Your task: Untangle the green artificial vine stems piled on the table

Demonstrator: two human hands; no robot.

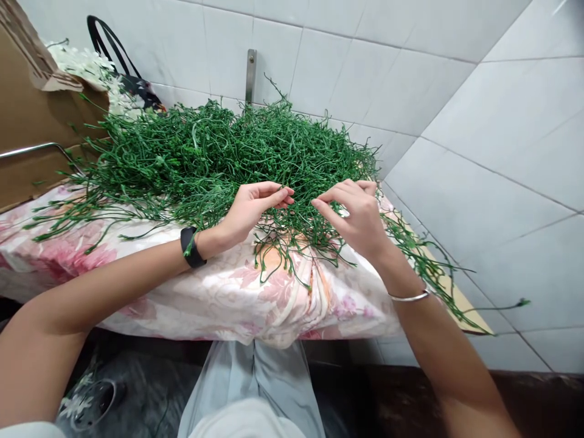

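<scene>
A large heap of thin green artificial flower stems [219, 146] with small budded ends spreads over the table. My left hand [255, 207], a black band at its wrist, is over the heap's front edge with thumb and fingertips pinched together. Whatever sits in that pinch blends into the green behind. Just to the right, my right hand [358, 213] also has its thumb and forefinger drawn together, the other fingers curled. What it holds, if anything, is too small to make out. A short gap separates the two hands. Several loose stems [283, 255] lie below them on the cloth.
A floral cloth [182, 298] covers the table. At the left stands an open cardboard box [41, 128], with white artificial flowers [89, 64] and a dark bag with a black strap [109, 42] behind it. White tiled walls [456, 194] border the back and right.
</scene>
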